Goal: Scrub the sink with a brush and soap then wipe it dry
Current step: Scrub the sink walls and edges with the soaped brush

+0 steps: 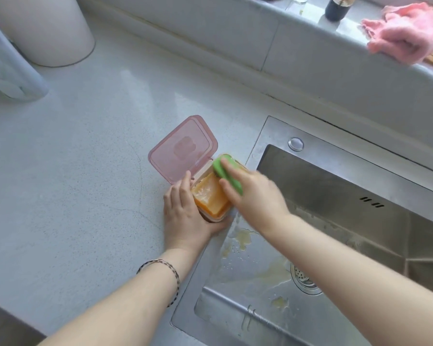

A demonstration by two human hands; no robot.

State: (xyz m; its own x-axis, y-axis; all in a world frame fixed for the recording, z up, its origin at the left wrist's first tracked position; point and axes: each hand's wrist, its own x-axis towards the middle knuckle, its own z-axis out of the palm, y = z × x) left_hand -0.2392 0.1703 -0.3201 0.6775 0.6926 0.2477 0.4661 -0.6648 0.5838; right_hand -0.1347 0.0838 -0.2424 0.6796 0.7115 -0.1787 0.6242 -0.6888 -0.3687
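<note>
**A:** From the head view, why do we have the left hand (pixel 183 211) wrapped round the soap box (pixel 216 218)?

**B:** To brace it, we judge. The fingers lie along its left side and the thumb curls round the near end, so the box cannot slide on the counter (pixel 85 171) while the brush (pixel 226 174) bears down.

**A:** And the right hand (pixel 255 193)?

**B:** Its fingers are curled over the green brush's back, clamping it, with the underside down on the orange soap (pixel 210 196) in the box. We take this as loading soap before any scrubbing.

**A:** The lid (pixel 183 148)?

**B:** It is hinged back and stands open on the far-left side, out of the brush's way.

**A:** Where is the sink (pixel 273 136)?

**B:** Just right of the box, which sits at its rim. It is wet steel, with yellowish stains (pixel 245 237) on the near-left wall and the floor, close to the drain (pixel 304 279). None of it looks scrubbed to us.

**A:** The surface and the room?

**B:** The counter is pale, speckled and smooth, so we think a wet box could skate on it. Behind runs a raised ledge (pixel 310 13) with a pink cloth (pixel 405 38) and a dark bottle (pixel 336 8). The cloth looks like our drying rag, and it lies well apart from both hands. A white round vessel (pixel 48 28) stands at the far left.
</note>
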